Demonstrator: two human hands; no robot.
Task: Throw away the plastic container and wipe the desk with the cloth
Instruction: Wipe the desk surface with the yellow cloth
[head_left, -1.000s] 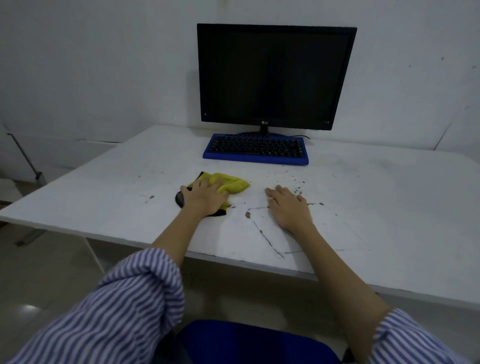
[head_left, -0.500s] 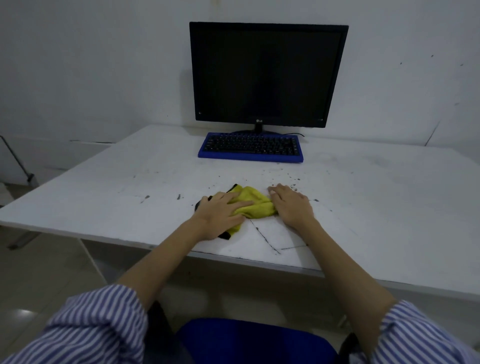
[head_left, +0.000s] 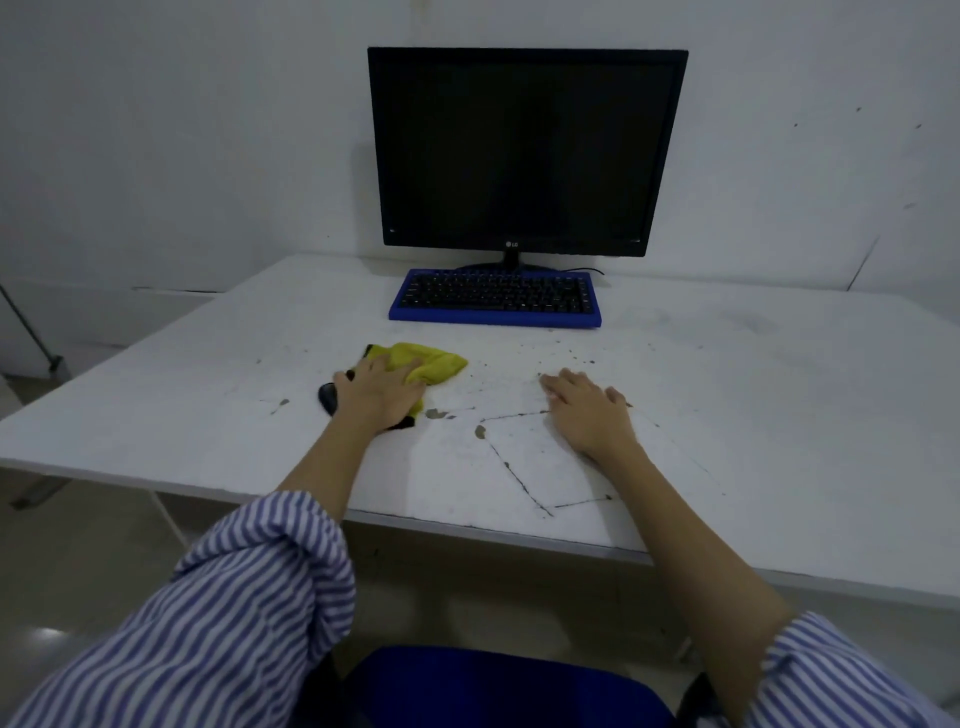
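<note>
Wiping is in hand: the left hand (head_left: 382, 392) presses flat, fingers spread, on the yellow cloth (head_left: 434, 364) at the worktop's (head_left: 779, 415) centre, right hand (head_left: 589, 413) resting open; next sweep toward three o'clock specks.

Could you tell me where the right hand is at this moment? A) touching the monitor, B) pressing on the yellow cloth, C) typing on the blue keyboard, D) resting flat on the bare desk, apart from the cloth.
D: the right hand lies flat on the white desk with bare surface between it and the yellow cloth, which the left hand presses.
</note>
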